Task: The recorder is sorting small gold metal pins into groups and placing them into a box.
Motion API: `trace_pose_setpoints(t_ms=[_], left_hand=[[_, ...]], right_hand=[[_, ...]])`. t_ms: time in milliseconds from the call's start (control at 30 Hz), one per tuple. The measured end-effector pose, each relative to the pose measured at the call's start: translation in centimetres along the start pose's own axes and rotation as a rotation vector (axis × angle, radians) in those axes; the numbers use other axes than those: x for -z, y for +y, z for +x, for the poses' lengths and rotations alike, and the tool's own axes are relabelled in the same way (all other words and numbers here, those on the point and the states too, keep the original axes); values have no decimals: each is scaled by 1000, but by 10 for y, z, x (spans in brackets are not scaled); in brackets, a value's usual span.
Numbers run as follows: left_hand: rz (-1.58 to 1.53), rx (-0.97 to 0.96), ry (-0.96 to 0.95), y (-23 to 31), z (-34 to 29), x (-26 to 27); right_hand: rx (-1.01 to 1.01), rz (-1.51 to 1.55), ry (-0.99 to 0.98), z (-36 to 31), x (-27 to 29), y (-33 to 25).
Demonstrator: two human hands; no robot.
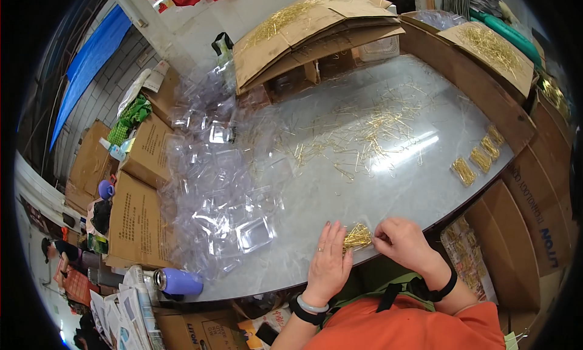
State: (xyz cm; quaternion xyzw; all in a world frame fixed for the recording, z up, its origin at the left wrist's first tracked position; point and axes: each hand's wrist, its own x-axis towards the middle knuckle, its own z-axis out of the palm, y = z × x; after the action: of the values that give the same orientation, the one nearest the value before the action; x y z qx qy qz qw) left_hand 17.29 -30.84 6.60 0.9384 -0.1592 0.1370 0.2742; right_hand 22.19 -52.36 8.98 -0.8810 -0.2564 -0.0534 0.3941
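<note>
A small pile of gold-coloured wire hooks (357,236) lies at the near edge of the table, between my two hands. Along its left side my left hand (328,262) rests with fingers stretched out and close together. My right hand (402,243) is at the pile's right end, its fingers curled and thumb pinched in. What that pinch holds, if anything, is too small to make out. Many loose gold wire hooks (379,128) are scattered farther back on the grey tabletop (340,207). Several neat bundles of the hooks (464,171) line the right edge.
Clear plastic boxes (209,186) heap up on the left side. A purple bottle (180,281) stands at the near left edge. Cardboard (340,13) topped with hooks covers a divided shelf at the back. Cartons (141,219) flank the table; another person (64,256) is far left.
</note>
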Motion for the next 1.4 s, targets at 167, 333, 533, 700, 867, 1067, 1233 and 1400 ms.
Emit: trace_pose_setpoints(t_ms=[167, 333, 533, 700, 867, 1067, 1233, 1400], left_hand=[[4, -14, 1, -2, -1, 0], [14, -11, -1, -1, -1, 1], [8, -12, 15, -1, -1, -1], [25, -20, 21, -4, -2, -6], [-2, -20, 19, -2, -2, -3], [51, -54, 1, -3, -2, -3], [0, -59, 11, 1, -1, 0], [-33, -45, 5, -3, -1, -1]], right_hand=[[103, -6, -32, 8, 7, 0], [168, 84, 33, 14, 7, 10], [40, 96, 220, 3, -26, 10], [164, -122, 55, -17, -43, -14], [128, -34, 160, -9, -45, -8], [93, -29, 243, 30, -42, -17], [63, -84, 187, 36, -36, 0], [87, -67, 60, 13, -15, 3]])
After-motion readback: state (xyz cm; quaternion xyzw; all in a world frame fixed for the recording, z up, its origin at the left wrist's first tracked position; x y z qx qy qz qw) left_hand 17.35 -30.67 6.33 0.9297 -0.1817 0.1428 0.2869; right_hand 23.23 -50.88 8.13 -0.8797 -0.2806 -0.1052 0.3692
